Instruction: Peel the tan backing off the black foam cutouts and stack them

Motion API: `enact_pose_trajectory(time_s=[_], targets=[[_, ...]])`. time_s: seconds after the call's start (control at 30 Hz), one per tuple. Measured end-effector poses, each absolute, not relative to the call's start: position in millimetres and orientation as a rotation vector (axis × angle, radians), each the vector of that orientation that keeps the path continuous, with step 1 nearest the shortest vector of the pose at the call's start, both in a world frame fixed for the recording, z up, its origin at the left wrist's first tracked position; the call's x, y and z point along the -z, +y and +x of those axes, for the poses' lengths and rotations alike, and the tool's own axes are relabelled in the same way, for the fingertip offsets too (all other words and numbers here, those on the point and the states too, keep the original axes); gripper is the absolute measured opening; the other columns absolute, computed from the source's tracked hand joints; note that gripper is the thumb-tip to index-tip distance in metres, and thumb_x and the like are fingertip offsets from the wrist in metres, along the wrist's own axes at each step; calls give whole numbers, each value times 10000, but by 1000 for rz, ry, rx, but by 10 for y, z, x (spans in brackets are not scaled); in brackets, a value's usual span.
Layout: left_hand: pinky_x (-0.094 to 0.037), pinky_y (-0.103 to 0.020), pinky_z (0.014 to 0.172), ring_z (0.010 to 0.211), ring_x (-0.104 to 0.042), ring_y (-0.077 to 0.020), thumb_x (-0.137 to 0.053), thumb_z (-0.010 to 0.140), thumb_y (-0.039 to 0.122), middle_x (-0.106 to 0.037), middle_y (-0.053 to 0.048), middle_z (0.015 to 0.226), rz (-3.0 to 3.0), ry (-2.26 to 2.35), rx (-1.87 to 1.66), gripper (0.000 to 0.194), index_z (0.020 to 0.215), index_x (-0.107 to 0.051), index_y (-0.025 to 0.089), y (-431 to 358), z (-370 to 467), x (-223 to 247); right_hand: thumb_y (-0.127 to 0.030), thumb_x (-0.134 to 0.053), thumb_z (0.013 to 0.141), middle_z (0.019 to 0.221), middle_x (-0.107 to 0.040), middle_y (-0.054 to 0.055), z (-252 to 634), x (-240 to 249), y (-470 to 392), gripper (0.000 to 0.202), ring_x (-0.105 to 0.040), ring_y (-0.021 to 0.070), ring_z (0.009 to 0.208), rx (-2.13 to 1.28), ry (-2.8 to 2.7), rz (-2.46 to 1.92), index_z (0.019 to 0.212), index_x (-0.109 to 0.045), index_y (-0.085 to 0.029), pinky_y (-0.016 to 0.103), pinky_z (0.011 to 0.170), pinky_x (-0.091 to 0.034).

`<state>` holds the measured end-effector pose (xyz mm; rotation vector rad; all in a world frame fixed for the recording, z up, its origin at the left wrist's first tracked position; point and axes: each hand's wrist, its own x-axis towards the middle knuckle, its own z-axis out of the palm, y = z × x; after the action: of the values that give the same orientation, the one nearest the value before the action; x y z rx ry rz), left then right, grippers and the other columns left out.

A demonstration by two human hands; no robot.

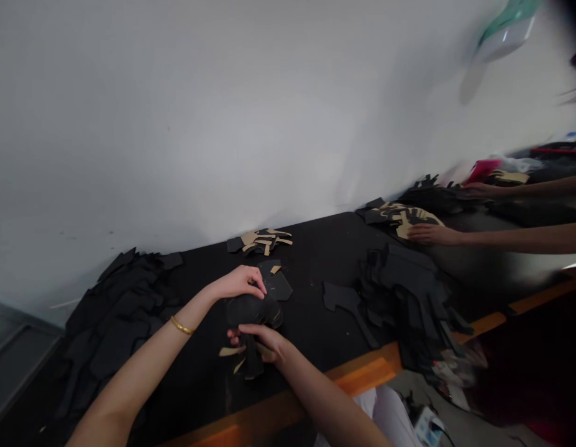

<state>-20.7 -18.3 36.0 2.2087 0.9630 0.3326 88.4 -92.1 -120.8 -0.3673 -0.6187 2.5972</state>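
Near the middle of the black table, my right hand [264, 341] is wrapped round a black cut piece [251, 310] that has tan strips [232, 351] at its lower end. Just above, my left hand [243, 282], with a gold bangle on its wrist, has its fingers pinched together at the upper edge of this piece. Whatever is between those fingertips is too small to make out. Behind the held piece lies another flat black piece [279, 287] with a small tan scrap on it.
Black cut pieces are heaped at left [124, 316] and right [404, 285]. Tan scraps [266, 239] lie near the wall. Another person's hands [430, 234] touch tan and black pieces at the far right. The table has an orange front edge [362, 372].
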Motion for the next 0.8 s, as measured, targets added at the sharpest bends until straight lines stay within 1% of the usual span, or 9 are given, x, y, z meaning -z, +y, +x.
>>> enact_pose_trajectory(time_s=[0.1,0.17,0.27,0.33,0.4,0.47,0.57,0.7,0.8], targets=[[-440,-297,751,829,-596,-205,-598,763,427,-677,-67,926,2174,1165,-487,352,1028,-690,215,67,-101,-252,-438,-710,695,656,-535,-40,852,1236,-923,354,-510,78,608,-2560,-664,-330,755,-565,-121,229,684,-363],[-432,-330,812,891,-591,-226,-554,791,400,-665,-98,1000,2139,1382,-609,379,1086,-648,183,301,-51,-109,-447,-727,683,620,-496,-41,844,1227,-955,376,-523,98,635,-2591,-740,-285,686,-541,-121,255,726,-373],[-394,-377,898,1043,-542,-306,-728,613,361,-631,-151,1092,2113,1524,-601,448,1000,-657,146,600,16,163,-407,-779,640,591,-448,-43,857,1177,-1011,393,-499,102,628,-2663,-859,-204,621,-511,-120,298,791,-375],[-401,-400,884,1049,-532,-359,-819,442,331,-638,-169,1046,2074,1596,-572,505,880,-662,136,709,48,324,-418,-800,605,575,-413,-61,871,1136,-1029,425,-441,78,593,-2654,-876,-165,599,-481,-137,293,811,-369],[-418,-408,849,999,-552,-371,-842,368,310,-650,-162,969,2027,1657,-586,492,784,-642,138,757,52,419,-441,-811,571,564,-394,-72,878,1107,-1030,456,-416,71,587,-2620,-859,-154,590,-459,-153,274,808,-364],[-426,-400,836,958,-571,-340,-821,437,316,-656,-133,921,1985,1693,-663,411,755,-620,152,770,12,416,-438,-818,556,556,-390,-76,872,1100,-1021,461,-413,70,582,-2601,-837,-159,582,-452,-158,265,797,-365],[-428,-379,851,976,-573,-286,-709,642,333,-653,-100,946,1906,1720,-862,274,835,-601,172,742,-134,232,-434,-792,606,560,-402,-77,843,1121,-1007,410,-402,65,554,-2597,-785,-172,626,-496,-152,276,781,-379],[-480,-334,751,924,-606,-231,-583,769,396,-633,-96,1002,1744,1714,-1058,387,1074,-498,174,495,-386,-164,-433,-744,686,582,-410,-94,811,1153,-972,344,-410,56,540,-2522,-602,-215,801,-550,-173,259,782,-391],[-486,-260,589,768,-630,-169,-581,774,414,-633,-56,954,1484,1504,-1124,465,1156,-416,206,88,-492,-339,-543,-688,705,553,-373,-92,810,1164,-931,412,-444,65,552,-2537,-504,-233,722,-511,-171,230,735,-398]])
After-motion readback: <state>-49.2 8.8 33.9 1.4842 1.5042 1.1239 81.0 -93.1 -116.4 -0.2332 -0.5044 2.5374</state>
